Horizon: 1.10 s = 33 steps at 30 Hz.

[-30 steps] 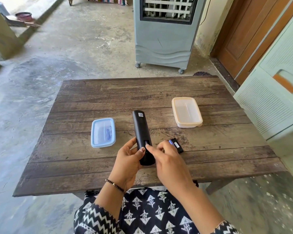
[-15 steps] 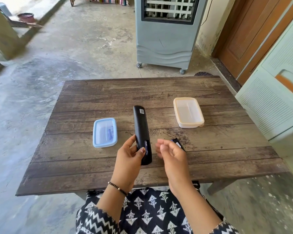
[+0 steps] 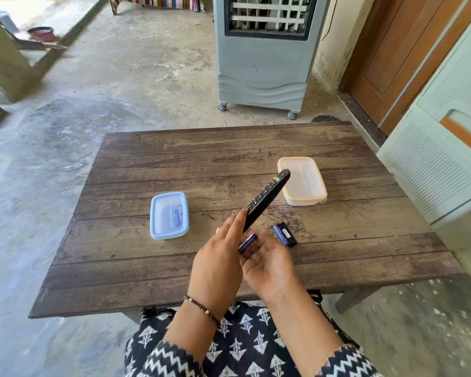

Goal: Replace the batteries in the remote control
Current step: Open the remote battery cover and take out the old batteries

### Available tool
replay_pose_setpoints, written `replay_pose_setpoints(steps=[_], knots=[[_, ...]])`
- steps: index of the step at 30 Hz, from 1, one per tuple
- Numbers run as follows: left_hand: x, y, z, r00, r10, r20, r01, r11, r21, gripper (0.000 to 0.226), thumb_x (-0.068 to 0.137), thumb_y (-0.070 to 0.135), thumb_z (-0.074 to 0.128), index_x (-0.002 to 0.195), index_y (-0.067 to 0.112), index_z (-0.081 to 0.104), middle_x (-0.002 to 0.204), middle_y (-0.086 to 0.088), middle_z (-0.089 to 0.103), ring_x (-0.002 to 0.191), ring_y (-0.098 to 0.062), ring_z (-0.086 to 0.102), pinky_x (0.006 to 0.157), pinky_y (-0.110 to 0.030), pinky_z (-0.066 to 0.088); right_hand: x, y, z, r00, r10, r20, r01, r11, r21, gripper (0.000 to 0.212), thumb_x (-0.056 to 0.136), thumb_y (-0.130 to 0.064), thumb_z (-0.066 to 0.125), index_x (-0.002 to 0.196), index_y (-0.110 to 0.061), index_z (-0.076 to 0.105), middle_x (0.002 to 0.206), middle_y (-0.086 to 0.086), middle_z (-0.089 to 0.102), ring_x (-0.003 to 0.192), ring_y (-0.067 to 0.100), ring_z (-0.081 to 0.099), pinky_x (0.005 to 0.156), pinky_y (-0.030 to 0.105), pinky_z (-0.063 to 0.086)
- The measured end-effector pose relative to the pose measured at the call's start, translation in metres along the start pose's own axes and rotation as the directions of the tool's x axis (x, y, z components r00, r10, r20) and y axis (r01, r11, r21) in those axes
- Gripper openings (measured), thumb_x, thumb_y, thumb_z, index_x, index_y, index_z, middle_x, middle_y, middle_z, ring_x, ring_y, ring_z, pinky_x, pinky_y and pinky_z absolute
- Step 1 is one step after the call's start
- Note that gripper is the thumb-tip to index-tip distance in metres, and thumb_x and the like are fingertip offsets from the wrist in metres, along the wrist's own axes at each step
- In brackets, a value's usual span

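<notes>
My left hand [image 3: 218,262] grips the black remote [image 3: 267,202] by its near end. It is lifted off the wooden table [image 3: 201,159], tilted button side up, with its far end over the right. My right hand [image 3: 269,268] lies palm up just under that near end. A blue battery [image 3: 247,242] rests on its cupped fingers. A second blue battery [image 3: 279,233] lies on the table beside the black battery cover [image 3: 289,236].
A blue-rimmed lidded box [image 3: 154,213] with blue batteries [image 3: 178,216] inside sits left of centre. A cream-rimmed box [image 3: 306,200] stands at the right, partly behind the remote. A grey air cooler [image 3: 261,63] stands beyond the table and a pale cabinet [image 3: 433,172] to the right.
My left hand turned the remote from back side up to button side up and swung its far end right. A battery now lies in my upturned right hand.
</notes>
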State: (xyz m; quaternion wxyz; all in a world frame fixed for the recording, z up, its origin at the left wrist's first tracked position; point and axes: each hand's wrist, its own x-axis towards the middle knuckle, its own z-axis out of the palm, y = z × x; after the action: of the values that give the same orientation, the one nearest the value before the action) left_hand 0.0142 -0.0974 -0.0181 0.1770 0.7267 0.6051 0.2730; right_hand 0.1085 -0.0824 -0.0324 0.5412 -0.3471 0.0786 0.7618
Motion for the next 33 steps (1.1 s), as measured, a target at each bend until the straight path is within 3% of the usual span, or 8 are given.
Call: replay_pose_setpoints(steps=[3,5,9,12,15,27,29,33], knots=[[0.002,-0.001,0.0,0.982,-0.137,-0.13,0.109,0.974,-0.201,0.059,0.085,0.0,0.047,0.139,0.023,0.039,0.124,-0.003,0.063,0.104,-0.023,0.064,0.079,-0.02,0.044,-0.002,-0.005,-0.004,0.998,-0.049,0.043,0.055,0.989,-0.137,0.02,0.094,-0.003,0.04,0.098,0.002,0.059,0.079,0.017,0.067,0.07,0.025,0.067,0.066,0.031,0.059],[0.003,-0.007,0.002,0.956,-0.257,-0.143,0.202,0.926,-0.319,0.056,0.086,0.0,0.05,0.137,0.021,0.042,0.114,-0.002,0.067,0.099,-0.018,0.065,0.078,-0.012,0.04,-0.005,-0.011,-0.008,0.972,-0.231,0.045,0.227,0.876,-0.426,0.02,0.096,0.0,0.036,0.105,-0.003,0.054,0.088,0.016,0.068,0.079,0.025,0.067,0.076,0.033,0.058],[0.008,-0.015,0.007,0.903,-0.427,0.056,0.363,0.684,-0.633,0.05,0.088,-0.001,0.052,0.133,0.019,0.046,0.116,0.0,0.067,0.107,-0.013,0.063,0.097,-0.035,0.049,-0.006,-0.03,-0.027,0.775,-0.593,0.22,0.438,0.252,-0.863,0.016,0.09,-0.008,0.054,0.091,-0.022,0.047,0.087,0.005,0.072,0.076,0.015,0.07,0.072,0.032,0.056],[0.01,-0.013,0.008,0.852,-0.493,0.176,0.419,0.44,-0.794,0.043,0.088,-0.005,0.051,0.119,0.023,0.055,0.104,-0.006,0.072,0.1,-0.025,0.067,0.091,-0.051,0.051,-0.004,-0.043,-0.035,0.704,-0.646,0.295,0.332,-0.068,-0.941,0.012,0.08,-0.011,0.069,0.083,-0.018,0.06,0.082,-0.003,0.068,0.072,0.008,0.063,0.067,0.023,0.049],[0.01,-0.015,0.012,0.811,-0.532,0.244,0.466,0.334,-0.82,0.041,0.088,-0.005,0.051,0.115,0.025,0.055,0.103,-0.01,0.071,0.1,-0.031,0.065,0.091,-0.056,0.049,0.001,-0.046,-0.038,0.63,-0.669,0.394,0.235,-0.319,-0.918,0.009,0.075,-0.011,0.073,0.08,-0.016,0.067,0.081,-0.004,0.061,0.072,0.012,0.056,0.064,0.02,0.043],[0.022,-0.011,0.021,0.757,-0.56,0.336,0.586,0.355,-0.729,0.029,0.087,-0.002,0.053,0.089,0.026,0.062,0.086,-0.003,0.071,0.082,-0.02,0.063,0.086,-0.042,0.053,0.022,-0.029,-0.038,0.537,-0.555,0.635,0.004,-0.752,-0.659,0.015,0.071,-0.022,0.076,0.072,-0.017,0.062,0.07,-0.002,0.063,0.073,0.02,0.05,0.062,0.033,0.045],[0.023,-0.012,0.023,0.769,-0.571,0.288,0.587,0.453,-0.671,0.022,0.087,0.002,0.055,0.102,0.016,0.064,0.088,-0.003,0.071,0.083,-0.019,0.065,0.085,-0.04,0.055,0.024,-0.029,-0.038,0.538,-0.554,0.636,-0.006,-0.756,-0.654,0.012,0.072,-0.022,0.075,0.072,-0.017,0.064,0.071,-0.002,0.062,0.073,0.02,0.05,0.062,0.033,0.045],[0.023,-0.012,0.02,0.836,-0.532,0.138,0.548,0.796,-0.256,0.031,0.086,0.017,0.057,0.117,0.015,0.055,0.104,-0.001,0.068,0.095,-0.022,0.064,0.083,-0.034,0.052,0.022,-0.03,-0.039,0.513,-0.565,0.646,-0.003,-0.754,-0.657,0.007,0.074,-0.021,0.072,0.073,-0.016,0.067,0.075,0.0,0.061,0.074,0.022,0.049,0.062,0.033,0.044]])
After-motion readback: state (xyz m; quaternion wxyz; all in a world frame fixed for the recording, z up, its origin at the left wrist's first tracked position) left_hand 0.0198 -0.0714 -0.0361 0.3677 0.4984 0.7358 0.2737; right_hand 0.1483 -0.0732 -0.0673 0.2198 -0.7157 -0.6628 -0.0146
